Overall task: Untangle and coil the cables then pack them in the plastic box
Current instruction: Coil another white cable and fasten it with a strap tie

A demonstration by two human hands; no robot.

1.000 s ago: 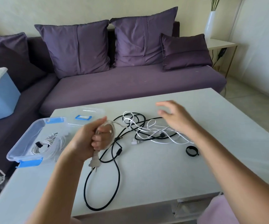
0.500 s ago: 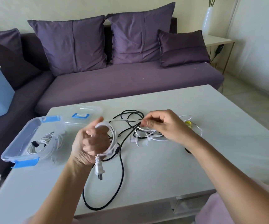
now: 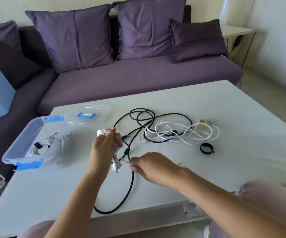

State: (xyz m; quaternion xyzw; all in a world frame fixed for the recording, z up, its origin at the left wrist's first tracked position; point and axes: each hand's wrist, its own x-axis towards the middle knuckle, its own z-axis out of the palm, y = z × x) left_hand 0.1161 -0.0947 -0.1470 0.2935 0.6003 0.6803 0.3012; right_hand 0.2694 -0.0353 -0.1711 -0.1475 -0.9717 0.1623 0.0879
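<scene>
At mid-frame the left hand [image 3: 107,148] is clenching a small white coil [image 3: 102,133], its plug [image 3: 116,167] dangling below, while the right hand [image 3: 149,166] is pinching the loose tail [image 3: 124,161] beside it, probably drawing it taut for another loop. The plastic box [image 3: 29,133] is sitting open at the left, one tied bundle [image 3: 49,146] inside; the black cable [image 3: 130,182] and white tangle [image 3: 181,134] are lying unsorted beyond.

No readable text, label, brand, number or sign anywhere: not on cables, box, lid or table.
</scene>
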